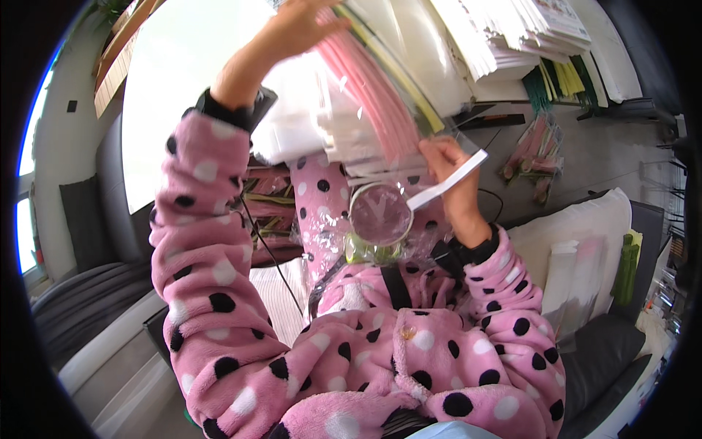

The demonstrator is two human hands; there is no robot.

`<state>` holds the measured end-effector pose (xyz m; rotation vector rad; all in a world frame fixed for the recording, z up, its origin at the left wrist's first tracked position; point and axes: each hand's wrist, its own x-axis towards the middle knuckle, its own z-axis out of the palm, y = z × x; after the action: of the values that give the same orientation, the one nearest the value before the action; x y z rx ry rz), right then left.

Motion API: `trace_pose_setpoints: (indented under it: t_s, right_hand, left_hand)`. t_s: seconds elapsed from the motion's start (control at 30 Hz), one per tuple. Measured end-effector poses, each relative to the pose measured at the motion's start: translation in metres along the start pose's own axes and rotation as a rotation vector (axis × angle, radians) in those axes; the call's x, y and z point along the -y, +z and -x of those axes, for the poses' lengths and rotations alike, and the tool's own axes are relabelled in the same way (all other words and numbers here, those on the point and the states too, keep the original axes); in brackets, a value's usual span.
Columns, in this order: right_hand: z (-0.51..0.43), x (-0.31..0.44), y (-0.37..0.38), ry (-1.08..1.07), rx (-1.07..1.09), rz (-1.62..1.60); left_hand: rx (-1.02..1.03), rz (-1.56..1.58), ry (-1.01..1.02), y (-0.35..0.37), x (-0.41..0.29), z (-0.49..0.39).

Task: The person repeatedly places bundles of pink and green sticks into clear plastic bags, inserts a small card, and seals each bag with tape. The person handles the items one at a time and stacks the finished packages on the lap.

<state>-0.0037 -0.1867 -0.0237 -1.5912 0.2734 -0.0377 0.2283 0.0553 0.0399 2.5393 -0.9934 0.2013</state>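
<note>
A long bundle of pink fuzzy stems [373, 93], which look like chenille stems, lies slantwise before me in a clear plastic bag. Yellow and dark green stems [403, 71] run along its far right side. At the top edge, my left hand [307, 27] grips the far end of the bundle; its fingers are partly cut off and blurred. My right hand [452, 164] pinches the near end of the bag. A stiff white strip [447, 181] crosses in front of this hand. On my lap sits a clear ring-shaped roll [381, 214], with something green [359, 247] beneath it.
A white table [181, 99] spreads ahead on the left. Stacked printed sheets [504, 33] stand at the back right, above green and yellow stems [562, 82]. Wrapped pink bundles [532, 153] lie on the floor. A cushioned seat [570, 219] holds clear bags. A black cable [269, 247] hangs nearby.
</note>
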Motion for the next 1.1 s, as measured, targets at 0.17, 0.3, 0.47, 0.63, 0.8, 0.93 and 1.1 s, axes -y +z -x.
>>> trace_pose_setpoints:
  t_s: [0.17,0.3,0.47,0.63,0.8,0.93,1.1]
  right_hand:
    - [0.009,0.011,-0.028,0.122,0.074,0.027]
    - [0.061,0.028,-0.063,-0.065,0.303,0.424]
    - [0.122,-0.011,-0.059,-0.085,0.750,0.847]
    - [0.115,-0.087,-0.028,0.200,0.581,0.687]
    - [0.105,-0.097,-0.020,0.400,0.572,0.485]
    - [0.115,-0.045,-0.058,0.420,0.640,0.395]
    - [0.105,0.021,-0.112,0.363,0.286,0.076]
  left_hand:
    - [0.202,-0.230,-0.016,0.013,-0.108,0.086]
    - [0.069,-0.039,0.013,0.022,-0.112,0.104]
    - [0.014,-0.001,-0.009,0.035,-0.103,0.108]
    - [-0.056,-0.112,-0.026,0.047,-0.096,0.098]
    - [-0.171,-0.109,0.055,0.052,-0.080,0.079]
    - [-0.133,-0.127,-0.006,0.055,-0.072,0.076]
    - [-0.100,-0.051,0.028,0.049,-0.063,0.077]
